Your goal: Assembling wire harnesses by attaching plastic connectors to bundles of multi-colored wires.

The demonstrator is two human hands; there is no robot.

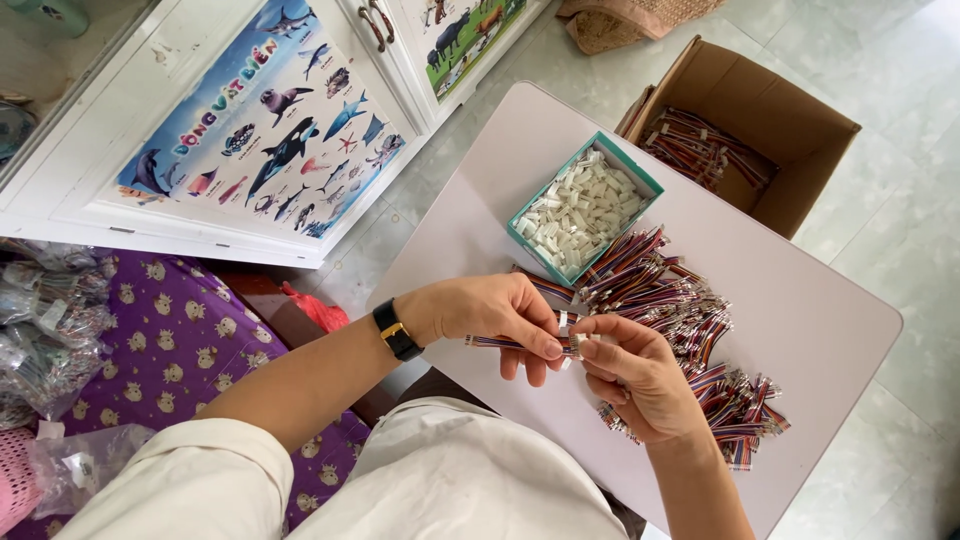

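While fingertips meet above the table (800, 300), left hand (500, 315) pinching a striped wire (500, 342), right hand (640, 385) curled around its white connector (573, 345).

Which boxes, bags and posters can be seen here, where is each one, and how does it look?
Cardboard box: top right, brown, open, holding wire bundles.
Teal tray: on the table, rectangular, full of white connectors.
Sea poster: cabinet door, blue.
Animal poster: next door, green.
Plastic bags: far left, clear.

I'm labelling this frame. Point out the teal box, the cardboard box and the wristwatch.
teal box (522, 238): head view, its near-left rim.
cardboard box (800, 120): head view, inner back wall.
wristwatch (396, 331): head view, black strap.
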